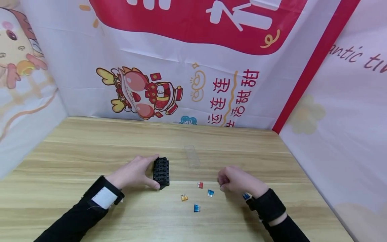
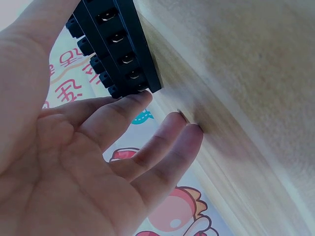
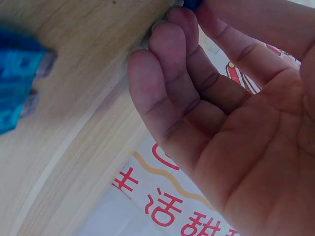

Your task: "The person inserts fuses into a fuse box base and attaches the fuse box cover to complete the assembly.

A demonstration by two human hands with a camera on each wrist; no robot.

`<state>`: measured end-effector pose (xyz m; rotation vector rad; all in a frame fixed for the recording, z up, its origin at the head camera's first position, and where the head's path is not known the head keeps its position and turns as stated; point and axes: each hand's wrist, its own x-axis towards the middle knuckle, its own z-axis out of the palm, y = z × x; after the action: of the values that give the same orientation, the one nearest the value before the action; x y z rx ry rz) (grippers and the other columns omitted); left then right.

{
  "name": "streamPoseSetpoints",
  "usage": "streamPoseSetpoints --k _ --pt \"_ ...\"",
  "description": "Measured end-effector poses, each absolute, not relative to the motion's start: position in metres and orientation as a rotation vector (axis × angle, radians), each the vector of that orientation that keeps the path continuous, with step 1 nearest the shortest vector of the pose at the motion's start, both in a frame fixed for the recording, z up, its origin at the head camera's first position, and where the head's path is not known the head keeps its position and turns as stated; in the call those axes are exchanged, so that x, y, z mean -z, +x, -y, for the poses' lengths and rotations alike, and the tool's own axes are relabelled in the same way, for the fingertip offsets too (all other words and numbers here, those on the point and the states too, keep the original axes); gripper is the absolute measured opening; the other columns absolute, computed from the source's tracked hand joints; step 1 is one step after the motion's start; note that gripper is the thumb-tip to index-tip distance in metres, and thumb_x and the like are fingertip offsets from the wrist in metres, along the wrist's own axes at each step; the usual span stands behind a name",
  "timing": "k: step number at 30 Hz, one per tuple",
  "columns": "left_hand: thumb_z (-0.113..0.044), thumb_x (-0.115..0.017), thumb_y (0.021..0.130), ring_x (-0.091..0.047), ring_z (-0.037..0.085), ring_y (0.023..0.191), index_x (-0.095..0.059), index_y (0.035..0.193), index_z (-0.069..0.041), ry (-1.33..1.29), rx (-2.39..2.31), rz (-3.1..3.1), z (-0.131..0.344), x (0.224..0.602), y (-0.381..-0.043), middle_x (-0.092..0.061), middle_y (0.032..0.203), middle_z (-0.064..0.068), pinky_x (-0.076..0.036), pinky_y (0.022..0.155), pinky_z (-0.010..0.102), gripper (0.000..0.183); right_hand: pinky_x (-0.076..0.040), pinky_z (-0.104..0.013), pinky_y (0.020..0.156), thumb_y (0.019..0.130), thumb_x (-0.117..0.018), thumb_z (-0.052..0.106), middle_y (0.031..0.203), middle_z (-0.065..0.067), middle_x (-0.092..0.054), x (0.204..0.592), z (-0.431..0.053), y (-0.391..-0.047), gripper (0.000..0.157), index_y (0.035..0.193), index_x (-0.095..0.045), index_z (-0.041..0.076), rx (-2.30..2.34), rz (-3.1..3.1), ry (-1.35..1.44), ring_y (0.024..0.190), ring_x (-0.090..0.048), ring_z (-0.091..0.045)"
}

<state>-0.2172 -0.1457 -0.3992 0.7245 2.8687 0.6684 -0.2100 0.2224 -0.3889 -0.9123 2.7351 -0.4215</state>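
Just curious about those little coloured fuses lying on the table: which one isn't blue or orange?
The red fuse, farthest from the person of the loose ones, just right of the black fuse block.

Counting by kind, head view. One black fuse block (image 1: 161, 172) is sitting on one wooden table (image 1: 90, 148). One clear plastic cover (image 1: 192, 156) is lying behind it. Loose small fuses are showing as five: one red fuse (image 1: 200, 185), one orange fuse (image 1: 184, 197), and three blue fuses, at (image 1: 210, 193), (image 1: 197, 208) and (image 1: 246, 196), the last partly hidden by the wrist. Two hands are showing: one left hand (image 1: 133, 173), one right hand (image 1: 239, 180). Printed banners are standing on three sides.
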Motion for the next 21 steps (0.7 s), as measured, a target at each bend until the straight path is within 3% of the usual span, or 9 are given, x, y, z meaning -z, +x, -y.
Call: streamPoseSetpoints --k 21 --pt "-0.059 -0.08 0.061 -0.045 0.033 0.118 -0.037 0.145 -0.001 0.706 -0.635 -2.872 0.148 0.4 -0.216 -0.05 0.135 0.014 -0.036 0.098 0.046 0.111 -0.04 -0.026 0.056 0.08 -0.075 0.012 0.068 0.006 -0.052 0.387 -0.217 -0.208 0.019 0.074 -0.058 0.018 0.381 -2.758 -0.916 0.062 -0.046 -0.009"
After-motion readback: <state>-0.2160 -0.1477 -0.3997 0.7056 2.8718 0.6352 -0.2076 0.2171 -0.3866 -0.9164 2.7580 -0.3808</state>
